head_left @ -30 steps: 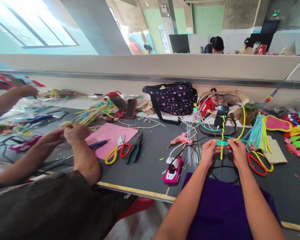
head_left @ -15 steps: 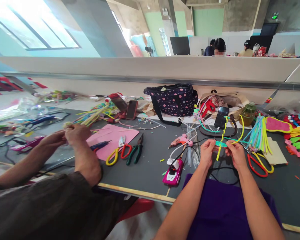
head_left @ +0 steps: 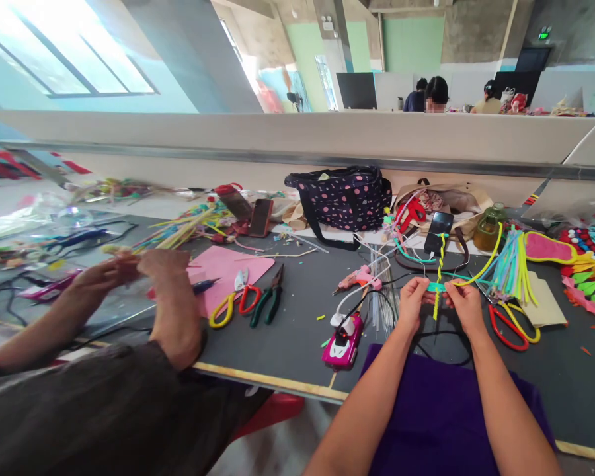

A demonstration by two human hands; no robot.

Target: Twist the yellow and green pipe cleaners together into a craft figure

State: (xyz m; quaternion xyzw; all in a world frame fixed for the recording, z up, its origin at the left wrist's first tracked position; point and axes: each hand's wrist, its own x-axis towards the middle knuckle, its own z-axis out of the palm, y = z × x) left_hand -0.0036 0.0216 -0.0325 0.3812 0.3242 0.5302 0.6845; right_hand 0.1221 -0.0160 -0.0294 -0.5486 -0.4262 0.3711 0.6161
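In the head view my left hand [head_left: 412, 299] pinches the left end of a short teal pipe-cleaner piece [head_left: 436, 287]. My right hand [head_left: 462, 301] pinches the right end, with its fingertips close together. A twisted yellow pipe cleaner [head_left: 441, 256] crosses the teal piece between my hands, nearly upright, its lower end hanging below. From my right fingertips another yellow pipe cleaner [head_left: 483, 270] curves up to the right. Thin wires stick up near both hands. Just right of my right hand lie red-and-yellow-handled scissors [head_left: 513, 325].
Teal and yellow pipe cleaners [head_left: 513, 258] stand bunched at the right. A phone [head_left: 438, 233] leans ahead of my hands. Left of me are a magenta power strip [head_left: 344, 342], a pink glue gun [head_left: 361, 280] and green-handled pliers [head_left: 268, 304]. A co-worker's forearm [head_left: 171, 311] reaches across the far left.
The loose yellow pipe cleaner has swung lower and further right. The twisted one stands more upright. At the left, the co-worker's hands have turned and shifted. My hands keep their pinch.
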